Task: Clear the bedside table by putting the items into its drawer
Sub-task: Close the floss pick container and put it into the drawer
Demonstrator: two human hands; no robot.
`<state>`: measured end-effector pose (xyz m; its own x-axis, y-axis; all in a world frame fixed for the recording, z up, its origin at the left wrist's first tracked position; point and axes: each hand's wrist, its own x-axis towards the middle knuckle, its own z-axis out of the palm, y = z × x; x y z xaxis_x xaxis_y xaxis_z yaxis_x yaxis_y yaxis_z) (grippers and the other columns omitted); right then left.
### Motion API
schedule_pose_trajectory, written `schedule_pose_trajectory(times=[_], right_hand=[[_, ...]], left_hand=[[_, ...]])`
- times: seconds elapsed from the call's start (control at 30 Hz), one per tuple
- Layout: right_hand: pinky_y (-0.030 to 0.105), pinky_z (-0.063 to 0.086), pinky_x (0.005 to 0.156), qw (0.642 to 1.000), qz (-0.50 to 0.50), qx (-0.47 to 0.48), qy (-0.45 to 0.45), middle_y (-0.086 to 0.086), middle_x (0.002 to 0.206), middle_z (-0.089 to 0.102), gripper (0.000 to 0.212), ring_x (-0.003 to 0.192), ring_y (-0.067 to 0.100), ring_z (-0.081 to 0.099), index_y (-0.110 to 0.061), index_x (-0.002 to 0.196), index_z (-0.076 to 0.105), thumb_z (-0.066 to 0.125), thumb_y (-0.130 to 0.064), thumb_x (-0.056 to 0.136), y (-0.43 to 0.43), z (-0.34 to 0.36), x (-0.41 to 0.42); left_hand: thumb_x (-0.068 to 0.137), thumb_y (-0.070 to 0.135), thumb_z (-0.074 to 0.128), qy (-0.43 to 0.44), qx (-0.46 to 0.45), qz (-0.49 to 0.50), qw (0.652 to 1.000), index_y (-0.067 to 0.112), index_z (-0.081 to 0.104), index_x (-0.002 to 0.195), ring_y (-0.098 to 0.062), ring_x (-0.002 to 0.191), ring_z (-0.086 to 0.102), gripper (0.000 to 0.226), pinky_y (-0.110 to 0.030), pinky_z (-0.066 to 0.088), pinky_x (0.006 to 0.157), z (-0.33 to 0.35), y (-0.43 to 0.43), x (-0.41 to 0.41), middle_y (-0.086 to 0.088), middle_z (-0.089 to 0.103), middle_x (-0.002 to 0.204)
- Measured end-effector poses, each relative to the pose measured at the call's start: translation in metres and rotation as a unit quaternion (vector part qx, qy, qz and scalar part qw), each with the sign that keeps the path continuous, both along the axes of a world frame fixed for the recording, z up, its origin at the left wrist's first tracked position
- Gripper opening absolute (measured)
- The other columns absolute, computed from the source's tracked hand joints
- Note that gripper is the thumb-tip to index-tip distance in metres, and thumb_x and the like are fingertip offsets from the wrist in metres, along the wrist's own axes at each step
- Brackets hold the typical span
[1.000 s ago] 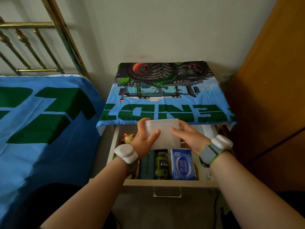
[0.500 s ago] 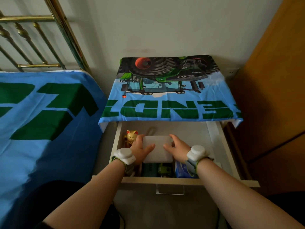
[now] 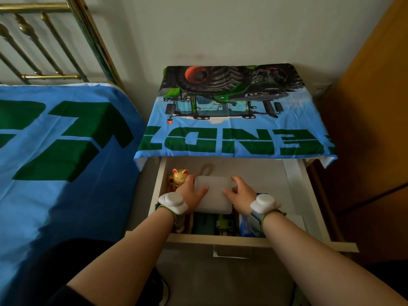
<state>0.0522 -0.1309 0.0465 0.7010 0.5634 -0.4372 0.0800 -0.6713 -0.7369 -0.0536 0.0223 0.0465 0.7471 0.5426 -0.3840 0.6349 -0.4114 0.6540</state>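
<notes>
Drawer [image 3: 293, 191] stands pulled out below the cloth-covered counter [image 3: 234, 120]; inside it, left hand [image 3: 192, 193] and right hand [image 3: 240, 193] clasp a white packet [image 3: 213, 195] by its sides, just right of a gold cat figurine [image 3: 180, 177]

**Setting: home bedroom**

Brass bed frame [image 3: 55, 40] with turned spindles against a plain pale wall; bed [image 3: 55, 162] under a blue sheet with green lettering; bedside table [image 3: 234, 111] just beside it, draped in a matching tractor-print cloth; its drawer [image 3: 260, 241] open, holding small personal items including a gold lucky-cat figurine [image 3: 180, 177]; wooden door [image 3: 379, 107] at right; wall socket [image 3: 320, 87]
</notes>
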Motion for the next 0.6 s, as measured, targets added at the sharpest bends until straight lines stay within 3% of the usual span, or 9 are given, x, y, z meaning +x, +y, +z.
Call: schedule_pose_trajectory(times=[0.1,0.23,0.37,0.5,0.6], right_hand=[[0.043,0.048,0.095,0.998,-0.042,0.052,0.021,0.009,0.134,0.052,0.066,0.116,0.027,0.054,-0.017,0.142,0.031,0.060,-0.037,0.086,-0.001,0.004,0.011],[0.041,0.048,0.097,0.986,-0.093,0.133,0.048,0.009,0.126,0.059,0.049,0.111,0.023,0.058,-0.013,0.132,0.049,0.062,-0.025,0.087,-0.007,0.009,0.025],[0.029,0.053,0.081,0.969,-0.141,0.183,0.085,0.012,0.121,0.063,0.039,0.101,0.021,0.062,-0.008,0.125,0.055,0.061,-0.019,0.088,-0.012,0.012,0.036],[0.039,0.048,0.097,0.968,-0.167,0.170,0.074,0.015,0.124,0.061,0.044,0.109,0.024,0.059,-0.003,0.127,0.054,0.061,-0.021,0.088,-0.023,0.011,0.052],[0.038,0.047,0.097,0.967,-0.183,0.163,0.072,0.014,0.123,0.061,0.046,0.112,0.026,0.058,-0.003,0.128,0.053,0.062,-0.021,0.088,-0.034,0.011,0.066]], left_hand=[[0.084,0.048,0.058,-0.038,-0.005,0.027,0.999,0.012,0.024,0.144,-0.027,0.121,0.051,0.078,-0.039,0.045,0.099,0.007,-0.002,0.009,-0.011,0.048,0.138],[0.085,0.042,0.060,-0.101,-0.063,0.014,0.993,0.015,0.053,0.127,-0.019,0.104,0.061,0.050,-0.032,0.052,0.084,0.015,-0.006,0.025,-0.004,0.064,0.118],[0.086,0.039,0.061,-0.109,-0.117,0.027,0.987,0.013,0.043,0.136,-0.022,0.112,0.058,0.059,-0.037,0.049,0.095,0.017,-0.009,0.043,-0.007,0.059,0.125],[0.082,0.037,0.066,-0.110,-0.140,0.033,0.984,0.010,0.042,0.136,-0.025,0.114,0.057,0.065,-0.045,0.047,0.097,0.011,-0.018,0.061,-0.010,0.057,0.128],[0.079,0.046,0.065,-0.093,-0.121,0.024,0.988,0.011,0.047,0.133,-0.024,0.113,0.058,0.068,-0.043,0.048,0.097,0.005,-0.025,0.074,-0.009,0.059,0.127]])
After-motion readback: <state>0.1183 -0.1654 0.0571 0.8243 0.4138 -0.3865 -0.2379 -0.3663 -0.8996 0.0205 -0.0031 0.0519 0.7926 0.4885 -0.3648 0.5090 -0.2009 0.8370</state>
